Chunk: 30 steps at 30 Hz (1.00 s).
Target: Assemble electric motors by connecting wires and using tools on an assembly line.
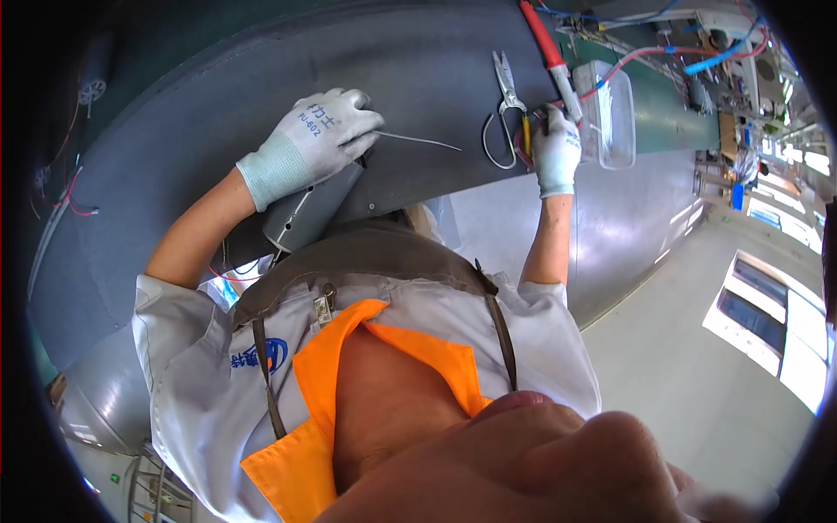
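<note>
My left hand (327, 131), in a white-and-pale-green glove, has its fingers closed on a thin white strip (420, 139) like a cable tie, whose free end points right. Below that hand a grey cylinder (307, 209) with a slot and holes lies at the bench edge. My right hand (556, 150), gloved the same, is at the bench's right part with its fingers curled; what they grip is hidden. Right beside it are a tool's red-and-yellow handles (526, 138) and metal scissors (506, 91). A red-handled tool (545, 39) reaches down to its fingertips.
A clear plastic box (621, 118) holding thin white strips stands right of my right hand. Red and blue hoses (671, 50) run across the upper right. At the far left lie loose wires (70, 196) and a grey cylindrical part (93, 83). The dark bench (418, 70) curves around me.
</note>
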### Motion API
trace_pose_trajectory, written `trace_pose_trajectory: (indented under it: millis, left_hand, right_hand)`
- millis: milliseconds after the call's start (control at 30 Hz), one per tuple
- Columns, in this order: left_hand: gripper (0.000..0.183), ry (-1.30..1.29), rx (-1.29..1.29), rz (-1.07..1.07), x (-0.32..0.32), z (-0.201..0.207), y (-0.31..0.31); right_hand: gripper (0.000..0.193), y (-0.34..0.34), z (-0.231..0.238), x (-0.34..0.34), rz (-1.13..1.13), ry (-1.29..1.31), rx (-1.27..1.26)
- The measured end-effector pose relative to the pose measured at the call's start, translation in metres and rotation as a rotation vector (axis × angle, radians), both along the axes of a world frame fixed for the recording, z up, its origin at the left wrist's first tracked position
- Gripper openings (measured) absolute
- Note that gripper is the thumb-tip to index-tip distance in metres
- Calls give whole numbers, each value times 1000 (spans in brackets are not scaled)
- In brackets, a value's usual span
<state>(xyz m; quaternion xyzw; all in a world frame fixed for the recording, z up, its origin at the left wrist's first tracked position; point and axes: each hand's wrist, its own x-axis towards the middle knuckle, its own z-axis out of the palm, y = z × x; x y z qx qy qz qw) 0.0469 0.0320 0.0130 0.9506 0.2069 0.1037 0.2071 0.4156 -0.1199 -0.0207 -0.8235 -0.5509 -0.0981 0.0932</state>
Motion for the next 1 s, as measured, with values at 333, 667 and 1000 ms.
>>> trace_pose_trajectory:
  millis: [333, 667, 1000]
  left_hand:
    - [24, -270, -248, 35, -8, -9, 9]
    - [52, -354, -1063, 278, -24, 24, 29]
    - [29, -475, -1277, 200, -29, -6, 51]
  right_hand:
    - [34, 52, -8, -61, 208, 9, 95]
    - [67, -48, -3, -166, 318, 295, -55]
    - [67, -37, 39, -131, -59, 1462, -125]
